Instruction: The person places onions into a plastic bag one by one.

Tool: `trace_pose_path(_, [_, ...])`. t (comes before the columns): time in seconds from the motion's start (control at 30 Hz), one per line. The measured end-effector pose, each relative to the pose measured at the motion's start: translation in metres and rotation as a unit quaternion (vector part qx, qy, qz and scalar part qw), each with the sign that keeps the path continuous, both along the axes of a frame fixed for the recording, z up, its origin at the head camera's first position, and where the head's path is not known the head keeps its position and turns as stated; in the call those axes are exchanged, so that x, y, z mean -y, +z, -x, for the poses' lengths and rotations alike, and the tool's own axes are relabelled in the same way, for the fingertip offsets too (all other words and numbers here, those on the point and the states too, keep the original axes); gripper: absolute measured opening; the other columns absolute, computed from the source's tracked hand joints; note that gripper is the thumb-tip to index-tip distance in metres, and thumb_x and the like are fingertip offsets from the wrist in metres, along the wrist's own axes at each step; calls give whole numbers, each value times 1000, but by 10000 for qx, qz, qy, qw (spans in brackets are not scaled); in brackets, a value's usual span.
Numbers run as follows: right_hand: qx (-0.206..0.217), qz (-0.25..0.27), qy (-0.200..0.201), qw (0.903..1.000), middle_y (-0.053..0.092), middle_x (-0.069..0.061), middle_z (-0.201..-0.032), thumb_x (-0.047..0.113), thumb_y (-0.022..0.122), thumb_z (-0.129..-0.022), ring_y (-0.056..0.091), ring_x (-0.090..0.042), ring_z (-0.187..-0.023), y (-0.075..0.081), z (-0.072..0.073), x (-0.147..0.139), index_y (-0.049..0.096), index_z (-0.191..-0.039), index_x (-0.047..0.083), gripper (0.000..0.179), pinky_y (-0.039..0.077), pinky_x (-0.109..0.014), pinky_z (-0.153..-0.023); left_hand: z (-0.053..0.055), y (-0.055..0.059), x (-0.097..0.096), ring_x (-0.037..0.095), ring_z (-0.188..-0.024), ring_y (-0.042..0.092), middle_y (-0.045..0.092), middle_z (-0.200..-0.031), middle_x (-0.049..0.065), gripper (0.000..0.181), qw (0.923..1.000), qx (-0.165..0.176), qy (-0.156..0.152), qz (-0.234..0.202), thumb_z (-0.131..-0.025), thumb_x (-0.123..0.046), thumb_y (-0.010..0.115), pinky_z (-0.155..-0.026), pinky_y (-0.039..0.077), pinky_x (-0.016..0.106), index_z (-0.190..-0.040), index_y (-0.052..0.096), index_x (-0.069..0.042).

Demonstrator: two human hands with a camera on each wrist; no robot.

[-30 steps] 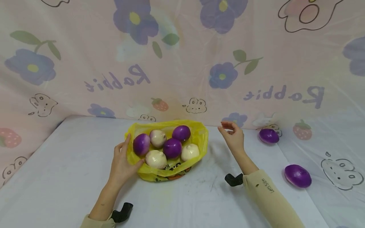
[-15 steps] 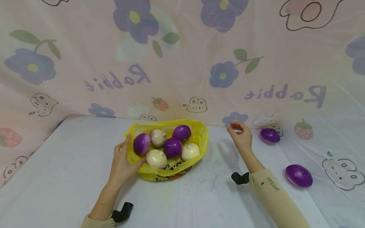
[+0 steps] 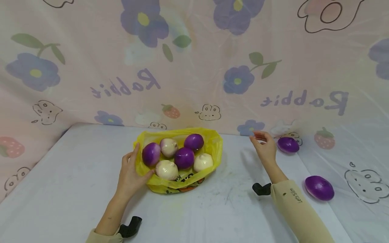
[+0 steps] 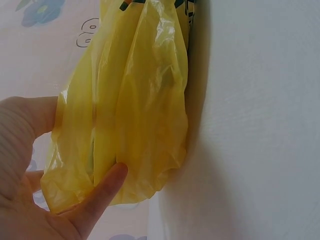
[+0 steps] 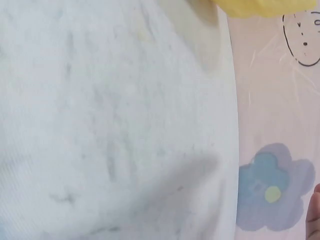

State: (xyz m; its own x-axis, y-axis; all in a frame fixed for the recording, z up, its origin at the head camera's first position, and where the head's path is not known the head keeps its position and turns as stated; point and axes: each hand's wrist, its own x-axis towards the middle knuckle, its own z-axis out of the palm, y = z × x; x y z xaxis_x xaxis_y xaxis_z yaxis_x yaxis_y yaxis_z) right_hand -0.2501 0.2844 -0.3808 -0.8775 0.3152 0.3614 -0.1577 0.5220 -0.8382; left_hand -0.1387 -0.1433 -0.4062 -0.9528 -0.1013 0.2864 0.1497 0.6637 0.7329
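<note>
A yellow plastic bag (image 3: 216,148) stands with its mouth spread wide on the table, several purple and pale onions inside, such as a purple onion (image 3: 184,158) in the middle. My left hand (image 3: 129,179) holds the bag's left side, thumb at the rim by a pale onion (image 3: 166,169). In the left wrist view the fingers of that hand lie along the crinkled bag (image 4: 145,100). My right hand (image 3: 265,150), fingers loosely bent with nothing in them, is raised right of the bag. The nearest onion to it is a purple onion (image 3: 288,145) further right.
Another purple onion (image 3: 319,188) lies at the right, beside the right sleeve (image 3: 299,209). The white tabletop (image 3: 73,175) meets a pink patterned curtain (image 3: 182,81) behind. Black elbow-shaped pieces (image 3: 130,227) stick out at both cuffs.
My right hand has moved to the right, away from the bag and closer to the far purple onion. The left hand and the bag have stayed in place.
</note>
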Motion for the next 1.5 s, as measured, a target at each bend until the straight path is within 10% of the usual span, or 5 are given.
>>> trace_pose_path(0.2, [-7, 19, -186, 9998, 54, 23, -86, 17, 69, -86, 51, 8, -81, -4, 2, -11, 65, -113, -1, 32, 40, -13, -72, 0, 0, 0, 51, -115, 45, 33, -133, 34, 97, 10000, 29, -17, -10, -73, -12, 78, -97, 39, 65, -152, 22, -7])
trace_pose_path(0.43, [137, -100, -481, 9987, 63, -18, -110, 19, 68, -87, 48, 10, -79, -8, 4, -22, 64, -114, -1, 34, 39, -9, -70, 2, -2, 0, 52, -114, 46, 33, -134, 34, 97, 10000, 16, 14, -39, -72, -11, 78, -96, 39, 65, -152, 23, -7])
trace_pose_path(0.97, [525, -279, -913, 9940, 61, -10, -111, 22, 69, -87, 52, -4, -86, -13, 8, -46, 63, -118, 0, 39, 37, -7, -70, 2, -3, 0, 51, -115, 45, 34, -133, 35, 97, 10000, 45, 58, 19, -72, -12, 79, -98, 39, 64, -152, 23, -7])
trace_pose_path(1.5, [370, -519, -1782, 9819, 50, -22, -116, 17, 72, -80, 42, -26, -107, -16, 16, -77, 64, -112, -4, 39, 33, -36, -91, 1, -5, 0, 50, -115, 45, 34, -132, 33, 97, 10000, 34, 78, 13, -72, -10, 78, -97, 39, 64, -152, 23, -9])
